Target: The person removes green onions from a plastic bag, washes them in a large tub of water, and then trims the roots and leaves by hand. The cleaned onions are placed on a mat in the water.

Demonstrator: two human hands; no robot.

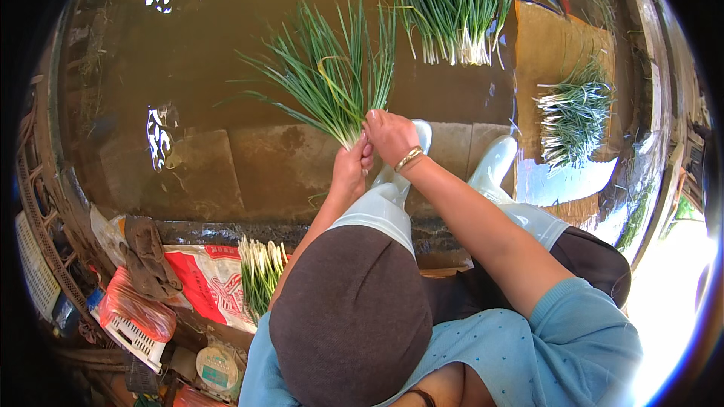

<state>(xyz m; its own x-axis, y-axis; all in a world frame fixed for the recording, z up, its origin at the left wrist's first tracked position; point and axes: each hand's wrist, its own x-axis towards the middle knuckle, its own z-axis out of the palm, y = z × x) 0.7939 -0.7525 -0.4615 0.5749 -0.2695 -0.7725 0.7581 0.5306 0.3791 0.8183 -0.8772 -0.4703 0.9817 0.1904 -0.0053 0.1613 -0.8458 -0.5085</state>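
A fanned bunch of green onions (334, 82) is gripped near its pale root ends by my left hand (352, 163). Against the bunch's right side, just above the left hand, my right hand (390, 134) has its thumb and fingers pinched together; a gold bangle is on that wrist. Whatever lies between the right fingertips is too small to tell. At the top, a larger pile of green onions (455, 11) rests with its white ends towards me. Brown water (226, 68) lies under and beyond my hands.
Cut green onions (574, 118) lie on a brown sheet (531, 56) at the right. More green onions (261, 271) sit on a red and white sack (209, 280) at lower left, near a brown cloth (147, 257) and a white plastic crate (133, 339). Pale rubber boots (492, 167) stand below my hands.
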